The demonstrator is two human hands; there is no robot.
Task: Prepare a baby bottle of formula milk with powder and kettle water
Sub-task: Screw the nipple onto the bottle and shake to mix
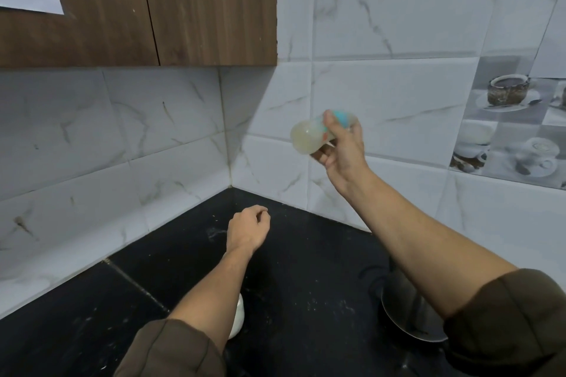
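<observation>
— Where's the baby bottle (309, 136)?
— Well above the black counter (306, 254), lying on its side, blurred, with pale milky liquid inside. The right hand (343, 150) has its fingers and thumb wrapped round the teal-banded part.
— And the left hand (248, 228)?
— Low over the counter, fingers loosely curled, holding nothing.
— What sits on the counter?
— A steel vessel (404, 309) under the right forearm and a white object (238, 318) under the left.

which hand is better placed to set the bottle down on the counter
Right, most likely. The right hand grips the baby bottle, held on its side above the black counter. The left hand is loosely curled near the counter, holding nothing, well apart from the bottle.
</observation>
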